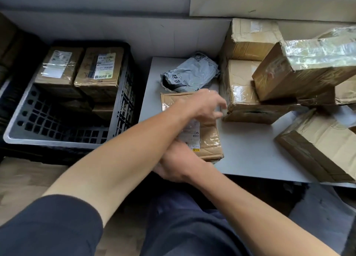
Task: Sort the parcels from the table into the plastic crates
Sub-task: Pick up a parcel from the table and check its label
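**Flat parcel at the table's near edge**

Right hand [177, 162] grips the near end of the flat parcel [211, 140], fingers curled around it. Left hand [205, 105] hangs over the far end, fingers loosely spread; can't tell if it's touching. The parcel's on the table [250, 151], with the crate [125, 93] just left.

- Crate [17, 134] left of the table [250, 151], two boxes [100, 66] in its far end.
- On the table: bag [190, 72] behind flat parcel [211, 140], stacked boxes [248, 63] right.
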`<act>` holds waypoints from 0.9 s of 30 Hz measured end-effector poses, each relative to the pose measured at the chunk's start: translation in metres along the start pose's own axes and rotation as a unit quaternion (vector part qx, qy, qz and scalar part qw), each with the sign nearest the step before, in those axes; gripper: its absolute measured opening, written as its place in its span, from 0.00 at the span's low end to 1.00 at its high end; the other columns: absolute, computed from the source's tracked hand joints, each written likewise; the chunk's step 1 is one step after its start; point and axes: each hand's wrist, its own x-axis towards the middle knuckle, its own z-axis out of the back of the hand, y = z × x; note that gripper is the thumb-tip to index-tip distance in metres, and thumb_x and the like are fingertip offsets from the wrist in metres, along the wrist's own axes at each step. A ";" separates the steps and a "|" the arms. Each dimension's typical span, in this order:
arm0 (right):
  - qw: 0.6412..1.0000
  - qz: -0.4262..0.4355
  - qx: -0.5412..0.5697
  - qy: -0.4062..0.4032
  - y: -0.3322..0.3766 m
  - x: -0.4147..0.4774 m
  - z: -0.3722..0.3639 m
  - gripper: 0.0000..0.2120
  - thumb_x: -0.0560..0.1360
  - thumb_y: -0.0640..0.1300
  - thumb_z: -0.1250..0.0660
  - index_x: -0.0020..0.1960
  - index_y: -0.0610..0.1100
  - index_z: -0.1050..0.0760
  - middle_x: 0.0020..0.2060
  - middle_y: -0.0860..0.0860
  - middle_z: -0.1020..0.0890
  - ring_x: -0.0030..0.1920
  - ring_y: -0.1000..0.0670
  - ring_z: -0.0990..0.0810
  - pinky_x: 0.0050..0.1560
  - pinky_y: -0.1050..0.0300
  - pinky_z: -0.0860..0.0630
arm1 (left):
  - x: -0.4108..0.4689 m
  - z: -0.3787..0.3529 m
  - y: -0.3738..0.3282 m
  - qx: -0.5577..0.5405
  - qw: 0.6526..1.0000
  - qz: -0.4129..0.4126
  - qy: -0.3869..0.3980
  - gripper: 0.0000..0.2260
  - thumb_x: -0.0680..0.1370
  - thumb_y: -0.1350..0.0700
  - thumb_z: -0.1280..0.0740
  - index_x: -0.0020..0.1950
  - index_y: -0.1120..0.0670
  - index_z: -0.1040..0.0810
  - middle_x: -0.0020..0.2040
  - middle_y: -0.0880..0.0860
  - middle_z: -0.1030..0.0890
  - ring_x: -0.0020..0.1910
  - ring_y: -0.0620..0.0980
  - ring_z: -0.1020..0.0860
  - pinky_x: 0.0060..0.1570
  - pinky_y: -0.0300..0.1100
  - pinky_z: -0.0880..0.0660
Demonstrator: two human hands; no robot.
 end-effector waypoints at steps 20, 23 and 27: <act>0.940 -0.336 -0.041 0.045 -0.042 -0.036 0.058 0.26 0.84 0.63 0.43 0.43 0.42 0.26 0.51 0.39 0.16 0.53 0.36 0.18 0.45 0.50 0.31 | -0.118 -0.022 0.080 -0.194 0.898 0.394 -0.037 0.22 0.82 0.36 0.37 0.44 0.55 0.31 0.49 0.57 0.21 0.52 0.61 0.21 0.45 0.50 0.28; 0.921 -0.388 0.010 0.001 -0.067 -0.039 0.058 0.28 0.84 0.62 0.43 0.35 0.43 0.34 0.41 0.39 0.21 0.47 0.36 0.21 0.42 0.49 0.31 | -0.135 -0.027 0.064 -0.350 0.852 0.389 -0.026 0.22 0.82 0.41 0.33 0.37 0.55 0.32 0.31 0.53 0.22 0.32 0.54 0.20 0.37 0.46 0.21; 0.906 -0.423 0.021 0.002 -0.087 -0.050 0.048 0.27 0.85 0.62 0.47 0.38 0.44 0.30 0.46 0.39 0.18 0.51 0.35 0.21 0.46 0.47 0.30 | -0.153 -0.049 0.048 -0.479 0.801 0.357 0.017 0.19 0.83 0.45 0.32 0.47 0.62 0.22 0.34 0.55 0.16 0.30 0.51 0.17 0.33 0.43 0.17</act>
